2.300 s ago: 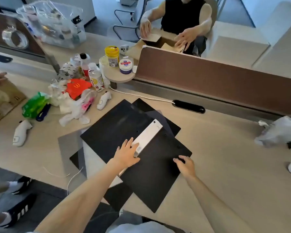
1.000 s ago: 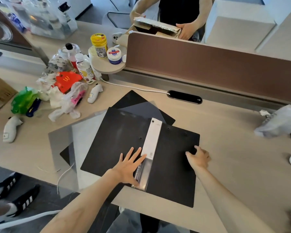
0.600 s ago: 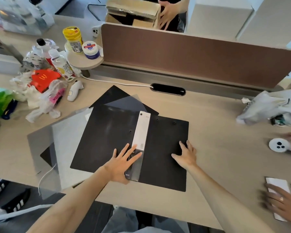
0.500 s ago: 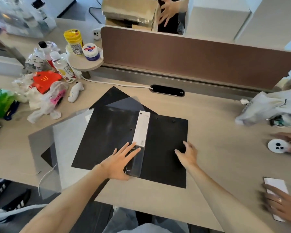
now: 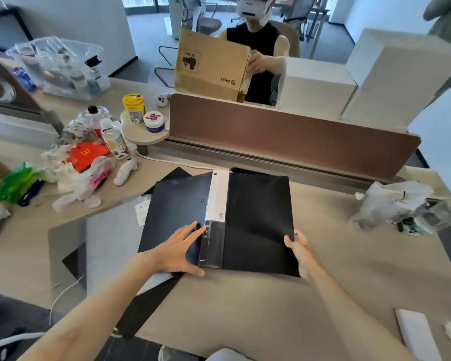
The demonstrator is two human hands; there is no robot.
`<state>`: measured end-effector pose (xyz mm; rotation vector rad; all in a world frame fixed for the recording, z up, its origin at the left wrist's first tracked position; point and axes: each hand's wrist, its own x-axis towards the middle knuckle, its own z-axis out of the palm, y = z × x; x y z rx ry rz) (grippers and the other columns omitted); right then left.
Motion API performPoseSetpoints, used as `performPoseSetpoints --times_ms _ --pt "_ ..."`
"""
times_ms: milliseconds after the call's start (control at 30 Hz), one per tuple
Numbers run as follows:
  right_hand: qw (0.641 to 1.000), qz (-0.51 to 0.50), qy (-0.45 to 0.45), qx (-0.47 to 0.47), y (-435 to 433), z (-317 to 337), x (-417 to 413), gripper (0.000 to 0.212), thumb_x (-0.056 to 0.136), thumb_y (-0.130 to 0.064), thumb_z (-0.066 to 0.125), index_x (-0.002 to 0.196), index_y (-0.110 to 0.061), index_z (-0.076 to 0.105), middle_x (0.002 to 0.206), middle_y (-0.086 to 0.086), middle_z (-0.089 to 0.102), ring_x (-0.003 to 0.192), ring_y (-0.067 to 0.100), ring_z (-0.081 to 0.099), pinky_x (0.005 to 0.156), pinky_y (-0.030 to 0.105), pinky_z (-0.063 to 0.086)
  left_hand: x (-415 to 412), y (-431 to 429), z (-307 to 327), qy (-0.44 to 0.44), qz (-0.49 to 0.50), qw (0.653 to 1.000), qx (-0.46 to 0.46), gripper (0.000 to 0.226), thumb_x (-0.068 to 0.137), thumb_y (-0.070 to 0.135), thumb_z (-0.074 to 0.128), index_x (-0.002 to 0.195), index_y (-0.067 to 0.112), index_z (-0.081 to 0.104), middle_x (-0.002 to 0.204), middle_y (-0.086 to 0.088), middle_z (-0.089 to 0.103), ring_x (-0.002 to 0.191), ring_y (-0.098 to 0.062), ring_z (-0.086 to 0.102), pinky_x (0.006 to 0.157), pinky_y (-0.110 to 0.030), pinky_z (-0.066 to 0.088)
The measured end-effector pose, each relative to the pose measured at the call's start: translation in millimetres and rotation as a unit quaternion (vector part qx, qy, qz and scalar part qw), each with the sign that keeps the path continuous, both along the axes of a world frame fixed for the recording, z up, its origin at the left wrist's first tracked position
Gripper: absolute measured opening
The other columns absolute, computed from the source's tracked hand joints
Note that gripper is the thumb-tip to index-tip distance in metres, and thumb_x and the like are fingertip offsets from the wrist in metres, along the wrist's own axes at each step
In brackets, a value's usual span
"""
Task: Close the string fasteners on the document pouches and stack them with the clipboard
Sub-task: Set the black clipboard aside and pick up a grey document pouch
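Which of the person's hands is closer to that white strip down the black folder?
Left hand: fingertips just beside the white strip. Right hand grips the black folder at its far edge.

Beige desk (image 5: 258, 308), brown divider (image 5: 284, 136)

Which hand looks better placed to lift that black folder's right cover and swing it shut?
Probably the right hand: its fingers curl around the black folder's right edge. The left hand lies flat beside the spine, pinning it down.

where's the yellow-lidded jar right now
In the head view, the yellow-lidded jar stands far left on a small round shelf at the brown divider's left end, beside a blue-and-white tub.
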<state>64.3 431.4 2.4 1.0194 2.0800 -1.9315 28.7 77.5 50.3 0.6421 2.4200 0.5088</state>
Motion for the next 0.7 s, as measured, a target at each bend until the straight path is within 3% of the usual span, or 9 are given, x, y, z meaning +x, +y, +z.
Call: performPoseSetpoints --times_ms 67,167,233,300,367,467,567,700 --pt "1.0 0.001 0.025 -0.013 4 16 0 0.038 0.089 -0.024 0.061 0.127 -0.021 0.053 0.134 0.0 0.058 0.122 0.023 0.055 0.106 0.045 0.043 -3 7 19 -0.057 0.09 0.988 0.113 0.114 0.059 0.083 0.058 0.148 0.046 -0.002 0.16 0.012 -0.009 0.148 -0.017 -0.007 0.12 -0.05 0.008" --pt "0.994 0.022 0.075 -0.082 -5 56 6 0.034 0.089 -0.029 0.063 0.122 -0.024 0.056 0.126 0.001 0.065 0.114 0.024 0.062 0.1 0.048 0.048 -17 21 44 -0.088 0.227 0.923 0.299 0.116 0.057 0.083 0.061 0.15 0.039 0.007 0.16 0.008 0.011 0.146 -0.017 0.014 0.119 -0.048 0.017" --pt "0.986 0.053 0.111 -0.112 -12 79 7 0.031 0.09 -0.028 0.061 0.12 -0.022 0.058 0.119 0.0 0.068 0.109 0.023 0.065 0.096 0.046 0.051 -26 33 63 -0.13 0.266 0.869 0.397 0.102 0.067 0.073 0.063 0.149 0.036 0.015 0.153 0.008 0.029 0.137 -0.016 0.035 0.112 -0.045 0.034" --pt "0.983 0.064 0.134 -0.104 -21 97 4 0.027 0.091 -0.029 0.06 0.117 -0.024 0.059 0.116 -0.001 0.07 0.107 0.022 0.066 0.094 0.046 0.052 -32 45 83 -0.172 0.279 0.823 0.465 0.076 0.08 0.059 0.06 0.144 0.032 0.03 0.139 0.008 0.049 0.122 -0.014 0.052 0.094 -0.038 0.051" --pt "0.983 0.051 0.162 -0.065 -27 108 -2 0.02 0.091 -0.027 0.06 0.111 -0.022 0.062 0.113 0.001 0.071 0.107 0.024 0.066 0.093 0.046 0.053 -37 53 95 -0.186 0.28 0.797 0.502 0.053 0.086 0.05 0.057 0.133 0.027 0.047 0.125 0.003 0.063 0.111 -0.018 0.062 0.087 -0.036 0.054" --pt "0.981 0.044 0.175 0.074 -29 111 -10 0.013 0.092 -0.031 0.059 0.103 -0.029 0.063 0.113 -0.004 0.068 0.108 0.02 0.064 0.095 0.042 0.051 -45 58 91 -0.149 0.318 0.792 0.5 0.024 0.093 0.03 0.058 0.116 0.025 0.059 0.12 -0.002 0.068 0.108 -0.018 0.064 0.099 -0.041 0.049" --pt "0.976 0.055 0.119 0.172 -30 109 -7 0.034 0.086 -0.047 0.061 0.118 -0.038 0.053 0.124 -0.014 0.052 0.115 0.007 0.051 0.105 0.038 0.043 -47 62 80 -0.172 0.341 0.776 0.502 0.022 0.094 0.026 0.058 0.115 0.023 0.062 0.114 0.0 0.071 0.107 -0.019 0.065 0.099 -0.042 0.049" --pt "0.991 0.035 0.111 0.072 -32 97 9 0.057 0.082 -0.046 0.067 0.132 -0.03 0.046 0.125 -0.015 0.06 0.109 0.008 0.062 0.096 0.038 0.052 -49 74 61 -0.217 0.351 0.764 0.495 0.024 0.094 0.025 0.057 0.118 0.019 0.063 0.113 -0.003 0.071 0.105 -0.021 0.067 0.095 -0.042 0.052"
